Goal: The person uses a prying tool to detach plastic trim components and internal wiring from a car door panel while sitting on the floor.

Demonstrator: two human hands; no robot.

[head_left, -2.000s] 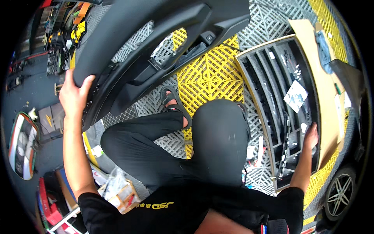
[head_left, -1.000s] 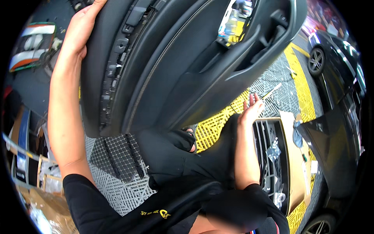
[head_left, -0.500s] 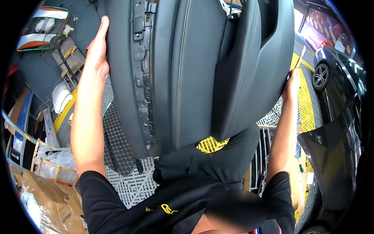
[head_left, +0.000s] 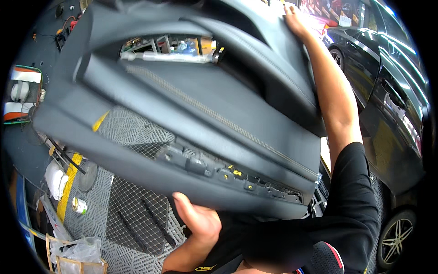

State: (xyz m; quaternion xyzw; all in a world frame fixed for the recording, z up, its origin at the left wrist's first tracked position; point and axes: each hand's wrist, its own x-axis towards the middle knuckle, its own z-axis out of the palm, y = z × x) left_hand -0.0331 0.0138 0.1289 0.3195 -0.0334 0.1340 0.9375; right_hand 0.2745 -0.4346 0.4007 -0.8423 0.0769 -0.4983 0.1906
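Note:
A large black car door panel [head_left: 205, 102], the inside trim with pale double stitching and an armrest, hangs tilted in front of me and fills most of the view. A slot with black clips and brackets [head_left: 226, 173] runs along its near edge. My left hand [head_left: 200, 221] grips that edge from below, thumb up against it; the other fingers are partly hidden. Up at the far right edge, my right hand [head_left: 295, 20] holds the panel, its fingertips partly out of sight. A small pale-yellow bit shows by those fingers, too blurred to name.
A dark car [head_left: 397, 109] stands along the right side. Gridded black mats [head_left: 137, 214] lie on the grey slatted floor at lower left. Near a yellow floor line are a small can [head_left: 79, 205], a white bundle [head_left: 56, 178] and a wooden frame with plastic wrap [head_left: 75, 251].
The door panel has turned from upright to lying across my view, its slotted edge now toward me. My left hand has come down and near; my right has moved up and away.

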